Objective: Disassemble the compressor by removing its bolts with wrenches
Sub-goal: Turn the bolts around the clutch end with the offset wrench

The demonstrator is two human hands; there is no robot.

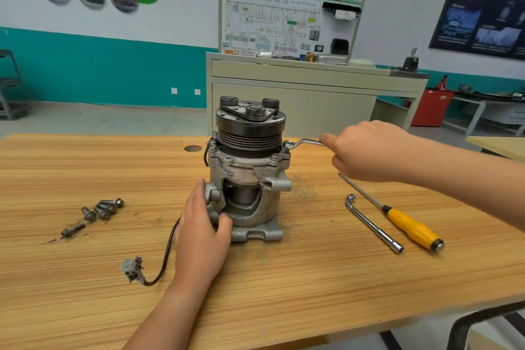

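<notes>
Left hand (pixel 203 233) grips compressor (pixel 247 176) base; right hand (pixel 366 150) grasps wrench (pixel 304 142) hooked on its flange.

- One view only, worn on the head, facing forward and down across the wooden table (pixel 85 167)
- Close in: the compressor (pixel 247 179) sits mid-frame, the left arm (pixel 159 315) enters from below, the right arm (pixel 468 165) from the right
- The wide lens also takes in the far wall (pixel 113 65)
</notes>
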